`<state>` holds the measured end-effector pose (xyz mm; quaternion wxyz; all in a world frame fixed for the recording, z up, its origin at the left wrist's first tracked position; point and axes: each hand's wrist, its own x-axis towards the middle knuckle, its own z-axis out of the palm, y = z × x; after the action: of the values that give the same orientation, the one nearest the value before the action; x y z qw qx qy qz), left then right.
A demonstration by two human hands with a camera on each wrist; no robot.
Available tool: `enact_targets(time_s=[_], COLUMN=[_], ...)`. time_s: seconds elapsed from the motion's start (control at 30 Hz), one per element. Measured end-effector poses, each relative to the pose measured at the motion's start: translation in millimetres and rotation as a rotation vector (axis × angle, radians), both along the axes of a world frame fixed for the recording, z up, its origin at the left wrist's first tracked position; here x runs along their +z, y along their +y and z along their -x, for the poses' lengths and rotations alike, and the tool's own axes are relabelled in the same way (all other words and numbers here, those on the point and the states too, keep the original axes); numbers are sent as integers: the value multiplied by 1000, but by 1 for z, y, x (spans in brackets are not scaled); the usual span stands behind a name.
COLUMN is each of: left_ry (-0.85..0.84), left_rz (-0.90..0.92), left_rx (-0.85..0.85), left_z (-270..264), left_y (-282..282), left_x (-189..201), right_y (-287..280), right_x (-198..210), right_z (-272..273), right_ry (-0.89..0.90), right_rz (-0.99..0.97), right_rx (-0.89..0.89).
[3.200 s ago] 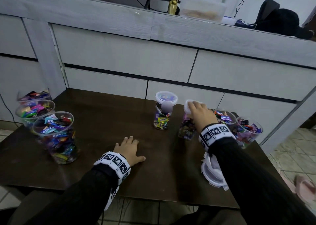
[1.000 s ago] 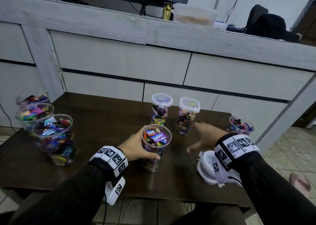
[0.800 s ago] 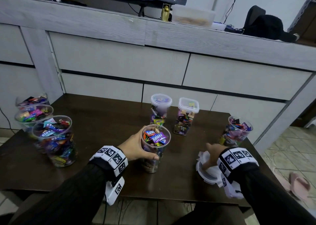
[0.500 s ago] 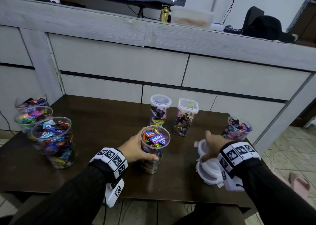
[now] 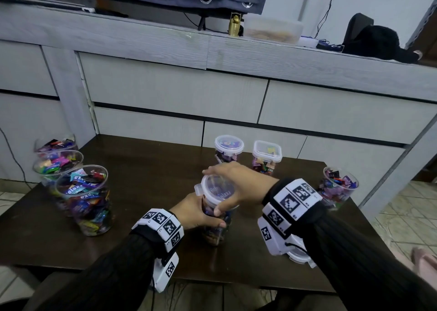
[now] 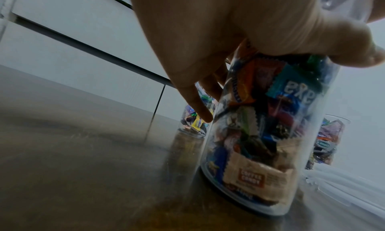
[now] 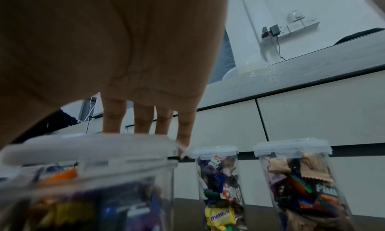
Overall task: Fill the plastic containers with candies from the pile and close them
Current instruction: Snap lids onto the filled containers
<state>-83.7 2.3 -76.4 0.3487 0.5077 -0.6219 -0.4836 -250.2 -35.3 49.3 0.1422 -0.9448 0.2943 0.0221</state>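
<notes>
A tall clear container (image 5: 216, 228) packed with wrapped candies stands at the front middle of the dark table (image 5: 146, 169). My left hand (image 5: 198, 212) grips its side, thumb across the near wall; the left wrist view shows the left hand (image 6: 229, 28) curled round the container (image 6: 260, 127). A round clear lid (image 5: 216, 190) lies on its mouth. My right hand (image 5: 233, 180) holds that lid from above, fingers over the far rim and thumb on the near rim. In the right wrist view the fingers (image 7: 143, 119) reach down behind the lid (image 7: 89, 147).
Two closed containers, round (image 5: 229, 145) and square (image 5: 267, 152), stand at the back. Three open candy-filled containers (image 5: 87, 197) crowd the left edge; another (image 5: 338, 187) is at the right. Spare lids (image 5: 300, 255) lie under my right wrist. A grey cabinet (image 5: 177, 90) rises behind.
My right hand took a lid from the pile at the right and carried it left onto the container. My left hand has kept its grip on that container.
</notes>
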Motion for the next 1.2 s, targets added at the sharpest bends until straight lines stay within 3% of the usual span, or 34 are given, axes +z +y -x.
enact_targets(time_s=[0.27,0.5,0.7,0.9,1.03,1.2], left_ry=[110,128,-42,-136,-114,-96], left_rz=[10,58,68,75,103,116], left_rx=[2,-25,-120,-13,14,-29], left_z=[1,0,-12,-24,-22,-10], left_y=[0,-2,-3,1,0,-8], left_x=[1,-4,4,3,2,6], right_y=[-2,10,10,0,2,10], right_x=[-11,-38,-45,-37,-35,-47], right_z=[7,11,19,31,35,25], right_ry=[14,-107,-235,-76,-60,-213], right_rz=[-29,-17,-63,360,272,310], right_rx=[25,-37,-71,-17,17,-72])
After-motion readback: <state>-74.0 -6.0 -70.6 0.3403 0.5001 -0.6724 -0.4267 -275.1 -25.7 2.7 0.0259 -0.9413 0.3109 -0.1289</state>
